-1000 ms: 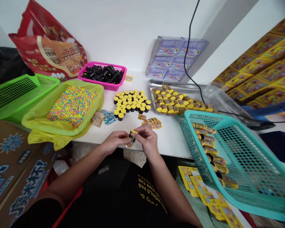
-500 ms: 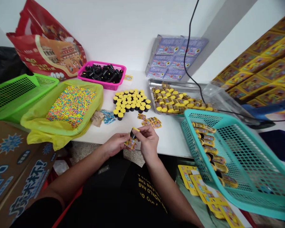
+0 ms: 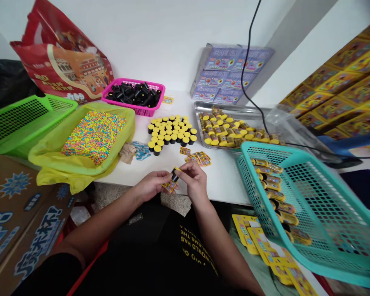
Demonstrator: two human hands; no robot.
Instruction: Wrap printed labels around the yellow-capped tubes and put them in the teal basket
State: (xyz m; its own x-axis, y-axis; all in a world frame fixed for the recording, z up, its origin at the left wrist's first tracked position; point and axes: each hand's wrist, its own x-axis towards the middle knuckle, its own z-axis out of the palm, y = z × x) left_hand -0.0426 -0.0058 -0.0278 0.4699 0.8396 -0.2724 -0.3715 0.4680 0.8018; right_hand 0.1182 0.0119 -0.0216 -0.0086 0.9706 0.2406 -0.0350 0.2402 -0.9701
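Observation:
Close to the table's front edge, my right hand (image 3: 195, 180) pinches a small black cylinder with a yellow cap (image 3: 174, 174). My left hand (image 3: 154, 185) is closed on a printed yellow label (image 3: 169, 187), which lies against the cylinder's lower side. How far the label sticks to the cylinder I cannot tell. Just beyond my right hand lie several loose printed labels (image 3: 202, 158) on the white table. Behind them stands a cluster of upright black cylinders with yellow caps (image 3: 169, 130).
A yellow-lined basket (image 3: 40, 156) holds coloured beads. The pink basket (image 3: 151, 111) holds black parts. Labelled cylinders fill a metal tray (image 3: 200, 107); others lie in a teal basket (image 3: 311, 197). A black cable (image 3: 246, 61) hangs above the tray. Crumpled paper (image 3: 128, 152) lies left.
The cylinder is tilted a little more between my fingers, showing more of its black side. The whole view has shifted slightly; both hands stay at the same spot.

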